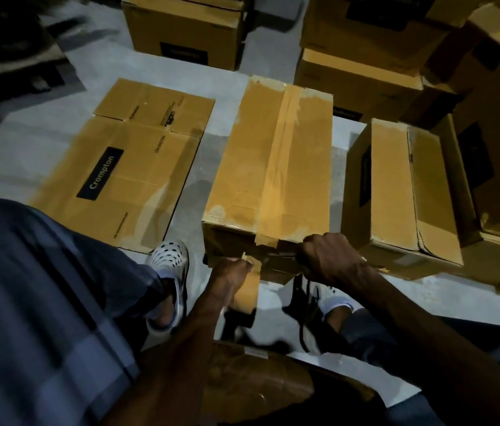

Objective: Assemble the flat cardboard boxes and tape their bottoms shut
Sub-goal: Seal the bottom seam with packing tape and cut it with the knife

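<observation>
Box point(273, 155) | rectangular cardboard, glossy tape strip point(282, 142) | both hands pinch tape end

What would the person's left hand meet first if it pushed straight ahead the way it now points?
Most likely the near end face of the taped box. The left hand already pinches the tape strip right against that face, beside the right hand; depth is hard to judge, so contact may already exist.

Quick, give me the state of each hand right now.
Left hand: closed, pinching the tape strip at the near end of the box.
Right hand: closed, gripping something dark at the box's near edge; what it is cannot be told.
</observation>
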The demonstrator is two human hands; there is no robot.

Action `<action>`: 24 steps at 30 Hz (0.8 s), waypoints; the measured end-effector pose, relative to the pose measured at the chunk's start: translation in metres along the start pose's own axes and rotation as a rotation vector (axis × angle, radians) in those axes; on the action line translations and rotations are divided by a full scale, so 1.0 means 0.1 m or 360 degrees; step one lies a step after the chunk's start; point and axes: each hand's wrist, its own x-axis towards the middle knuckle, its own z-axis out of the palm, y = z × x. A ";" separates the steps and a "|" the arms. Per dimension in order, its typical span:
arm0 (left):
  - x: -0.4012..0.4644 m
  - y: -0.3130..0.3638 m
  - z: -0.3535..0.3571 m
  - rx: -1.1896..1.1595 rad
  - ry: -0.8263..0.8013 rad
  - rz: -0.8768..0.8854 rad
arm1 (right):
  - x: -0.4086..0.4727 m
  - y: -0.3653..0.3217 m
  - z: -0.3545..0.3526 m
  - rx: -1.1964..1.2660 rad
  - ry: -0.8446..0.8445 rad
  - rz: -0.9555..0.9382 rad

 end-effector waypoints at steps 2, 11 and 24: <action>0.03 -0.02 -0.02 0.0011 0.0025 0.0028 | 0.00 0.00 -0.02 0.0176 0.0124 -0.0053; 0.00 0.31 -0.57 0.0442 -0.0272 0.0482 | 0.46 -0.21 0.05 0.0584 0.0175 0.0395; -0.62 0.98 -0.83 0.0747 -0.0690 0.1299 | 0.24 -0.38 -0.27 0.2431 0.0534 0.0920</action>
